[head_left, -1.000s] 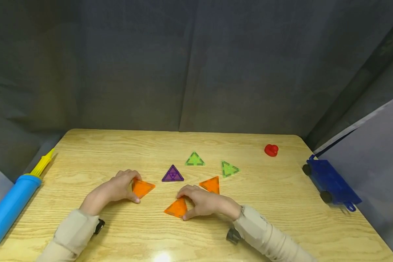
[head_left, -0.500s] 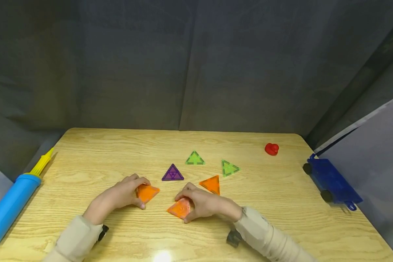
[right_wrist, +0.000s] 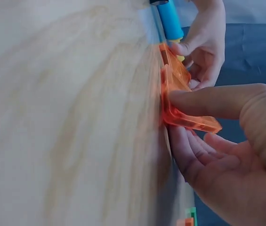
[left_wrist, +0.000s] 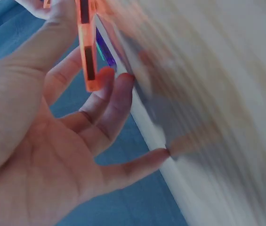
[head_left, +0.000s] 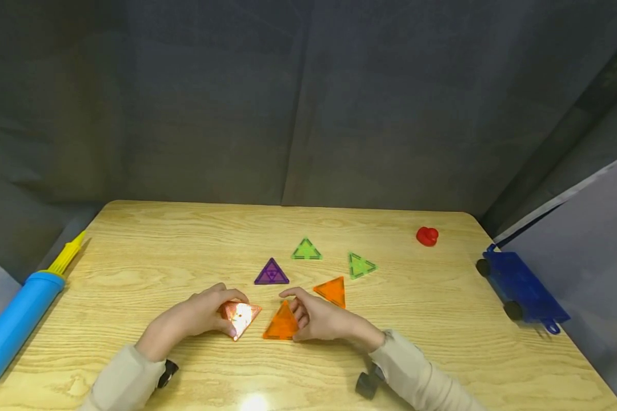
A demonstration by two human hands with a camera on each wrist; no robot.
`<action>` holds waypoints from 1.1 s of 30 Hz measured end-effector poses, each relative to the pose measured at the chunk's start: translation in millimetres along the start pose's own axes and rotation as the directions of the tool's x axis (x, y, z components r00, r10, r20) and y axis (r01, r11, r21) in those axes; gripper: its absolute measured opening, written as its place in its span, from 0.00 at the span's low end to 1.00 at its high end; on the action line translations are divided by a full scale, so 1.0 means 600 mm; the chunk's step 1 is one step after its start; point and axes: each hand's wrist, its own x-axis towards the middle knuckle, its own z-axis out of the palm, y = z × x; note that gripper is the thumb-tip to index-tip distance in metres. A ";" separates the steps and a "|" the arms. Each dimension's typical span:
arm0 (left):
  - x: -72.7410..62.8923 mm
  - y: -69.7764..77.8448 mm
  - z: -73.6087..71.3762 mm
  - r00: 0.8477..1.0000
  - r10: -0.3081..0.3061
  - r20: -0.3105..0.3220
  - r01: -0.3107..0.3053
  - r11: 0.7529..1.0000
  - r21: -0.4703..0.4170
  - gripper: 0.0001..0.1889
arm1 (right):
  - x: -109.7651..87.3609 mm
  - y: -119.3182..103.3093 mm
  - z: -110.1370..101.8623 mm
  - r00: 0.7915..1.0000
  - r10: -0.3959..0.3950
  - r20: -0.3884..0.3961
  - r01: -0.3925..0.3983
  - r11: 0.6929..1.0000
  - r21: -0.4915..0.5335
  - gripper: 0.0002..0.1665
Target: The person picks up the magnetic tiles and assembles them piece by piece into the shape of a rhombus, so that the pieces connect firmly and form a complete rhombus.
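My left hand point(head_left: 197, 314) pinches an orange triangular magnetic tile point(head_left: 243, 315) between thumb and fingers; glare whitens its face, and it is tilted. The left wrist view shows this tile point(left_wrist: 88, 52) edge-on, with the little finger's tip at the tabletop. To the right, my right hand point(head_left: 326, 317) holds a second orange tile point(head_left: 280, 325), raised on its lower edge. Thumb over the tile point(right_wrist: 184, 103) and fingers beneath it show in the right wrist view. A gap separates the two held tiles in the head view.
A purple triangle tile point(head_left: 271, 273), two green ones, the nearer-left green tile point(head_left: 306, 250) among them, and a third orange tile point(head_left: 331, 291) lie beyond the hands. A blue pump point(head_left: 20, 325) is at left. At right are a red toy point(head_left: 427, 236) and a blue wheeled cart point(head_left: 524, 285).
My left hand has moved right and nearer with its tile, which has tilted and caught the light. The right hand has tipped its tile up, its index finger now lifted off the top.
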 end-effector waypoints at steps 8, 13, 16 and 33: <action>-0.002 0.005 0.006 1.000 0.027 0.006 -0.027 1.000 0.008 0.29 | -0.001 0.005 0.001 0.999 -0.041 0.012 0.040 0.998 0.042 0.33; -0.001 0.010 0.010 0.999 0.028 0.025 -0.028 1.000 -0.009 0.26 | -0.003 0.007 0.002 0.998 -0.059 -0.014 0.059 0.998 0.010 0.25; -0.002 0.013 0.012 0.999 0.030 0.027 -0.030 1.000 0.001 0.24 | -0.004 0.008 0.003 0.998 -0.064 -0.019 0.064 0.998 0.011 0.27; -0.005 0.022 0.017 0.999 0.030 0.020 -0.030 0.999 0.020 0.24 | 0.002 -0.006 0.018 0.997 -0.008 -0.072 0.007 1.000 -0.020 0.20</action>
